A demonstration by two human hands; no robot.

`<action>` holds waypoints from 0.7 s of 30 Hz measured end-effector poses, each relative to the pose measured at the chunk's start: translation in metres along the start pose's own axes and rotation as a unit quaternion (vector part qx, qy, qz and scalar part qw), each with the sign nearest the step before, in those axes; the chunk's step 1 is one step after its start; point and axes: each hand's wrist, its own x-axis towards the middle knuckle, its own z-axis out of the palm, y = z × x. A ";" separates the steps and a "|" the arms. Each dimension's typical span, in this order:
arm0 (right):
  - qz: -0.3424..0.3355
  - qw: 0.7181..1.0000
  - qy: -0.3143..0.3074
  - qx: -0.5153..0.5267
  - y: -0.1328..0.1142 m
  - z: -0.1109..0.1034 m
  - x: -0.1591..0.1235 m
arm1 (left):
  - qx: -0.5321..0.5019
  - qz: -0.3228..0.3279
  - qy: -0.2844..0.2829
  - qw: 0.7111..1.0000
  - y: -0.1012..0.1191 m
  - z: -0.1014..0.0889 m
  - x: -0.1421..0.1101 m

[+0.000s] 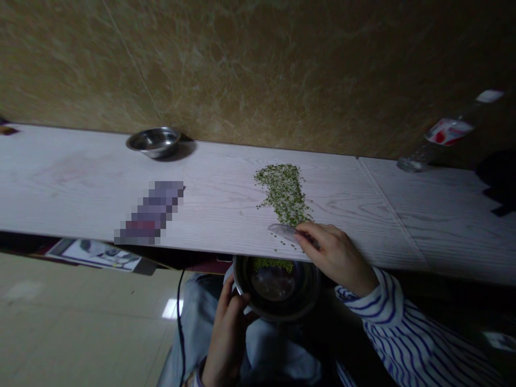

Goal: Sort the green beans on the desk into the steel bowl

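Observation:
A heap of small green beans (284, 193) lies spread on the pale wooden tabletop (80, 177). My right hand (334, 255) rests at the table's near edge, fingers closed on a thin clear plastic scraper (282, 231) that touches the near end of the heap. Below the edge, my left hand (228, 328) grips the rim of a steel bowl (278, 287) held over my lap. Some green beans lie inside the bowl at its far side.
A second, smaller steel bowl (154, 141) stands at the table's back edge by the brown wall. A clear plastic bottle (443, 134) lies at the right. A pixelated flat object (151, 212) sits left of centre. A dark cable (180, 322) hangs by my knee.

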 end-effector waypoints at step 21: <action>0.015 0.999 0.039 -0.024 0.003 -0.008 -0.024 | -0.040 -0.015 -0.018 0.999 -0.018 0.016 0.001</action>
